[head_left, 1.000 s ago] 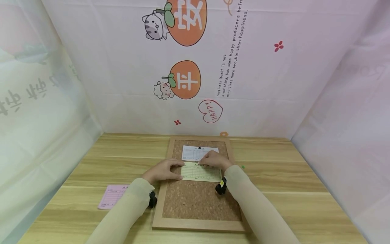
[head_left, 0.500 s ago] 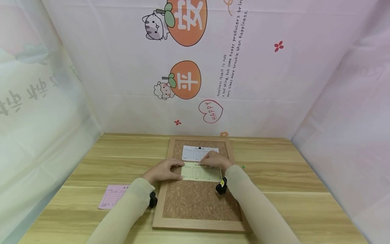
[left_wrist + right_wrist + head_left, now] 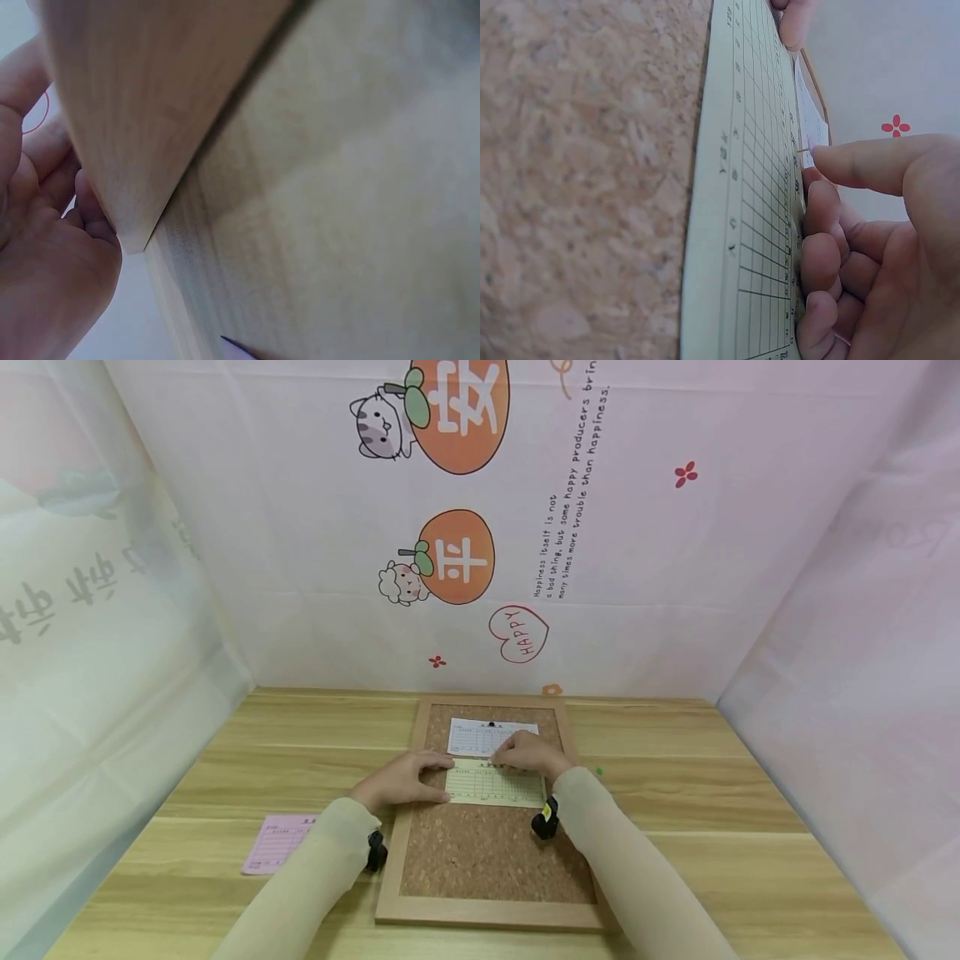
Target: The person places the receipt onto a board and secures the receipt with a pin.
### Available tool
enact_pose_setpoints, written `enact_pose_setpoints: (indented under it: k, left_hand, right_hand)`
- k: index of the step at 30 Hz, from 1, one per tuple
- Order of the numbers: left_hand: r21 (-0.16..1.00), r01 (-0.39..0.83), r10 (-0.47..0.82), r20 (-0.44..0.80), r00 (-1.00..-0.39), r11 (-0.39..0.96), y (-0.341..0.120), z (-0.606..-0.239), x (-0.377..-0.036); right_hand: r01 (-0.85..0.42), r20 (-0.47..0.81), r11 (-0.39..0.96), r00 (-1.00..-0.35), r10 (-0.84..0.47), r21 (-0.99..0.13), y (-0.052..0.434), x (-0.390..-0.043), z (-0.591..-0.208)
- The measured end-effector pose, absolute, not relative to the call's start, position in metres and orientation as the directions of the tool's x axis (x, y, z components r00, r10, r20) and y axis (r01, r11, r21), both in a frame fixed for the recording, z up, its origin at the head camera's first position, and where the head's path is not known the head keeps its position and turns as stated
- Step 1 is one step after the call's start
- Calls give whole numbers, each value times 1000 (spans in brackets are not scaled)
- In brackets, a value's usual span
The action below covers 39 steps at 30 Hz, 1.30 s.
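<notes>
1. Head view: nearest you, your left sleeve [image 3: 292, 881] and right sleeve [image 3: 648, 872] reach forward, a small black camera at each wrist.
2. Your corkboard [image 3: 480, 860] lies flat on the wooden table [image 3: 720, 877], its wood-framed near end between your forearms.
3. To the left of the board, a pink slip [image 3: 279, 843] lies on the table, its right part hidden behind your left sleeve.
4. Your left hand [image 3: 403, 778] reaches over the board's left edge, thumb and fingers spread apart, their tips resting at the left corners of the yellow slip [image 3: 480, 787]. That slip lies across the cork, just below the white one.
5. Your right hand [image 3: 528, 753] is at the yellow slip's upper edge. Up close, from the right wrist, you have a pin [image 3: 802, 151] pinched at the thumb tip; its thin shaft shows against the paper, while its head is hidden by your fingers.
6. A small green thing [image 3: 599, 770] sits on the table, just right of the board.
7. Beyond your right hand, the white slip [image 3: 468, 737] lies on the cork with a black pin [image 3: 491, 724] at its top edge.
8. Farthest from you, a white printed cloth [image 3: 637, 610] stands behind the table.
</notes>
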<state>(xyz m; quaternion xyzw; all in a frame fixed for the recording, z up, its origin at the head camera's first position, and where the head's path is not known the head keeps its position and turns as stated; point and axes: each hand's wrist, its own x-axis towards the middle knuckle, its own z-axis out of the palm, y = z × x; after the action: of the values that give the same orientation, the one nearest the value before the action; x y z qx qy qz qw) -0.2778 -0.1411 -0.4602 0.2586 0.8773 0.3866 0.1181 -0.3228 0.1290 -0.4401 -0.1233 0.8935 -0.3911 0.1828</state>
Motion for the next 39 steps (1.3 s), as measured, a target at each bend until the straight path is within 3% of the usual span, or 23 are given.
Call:
enact_pose_setpoints:
  k: [39]
  left_hand:
    - [719, 389, 555, 5, -832, 576, -141, -462, -279]
  right_hand:
    - [-50, -213, 645, -922, -322, -763, 130, -322, -446]
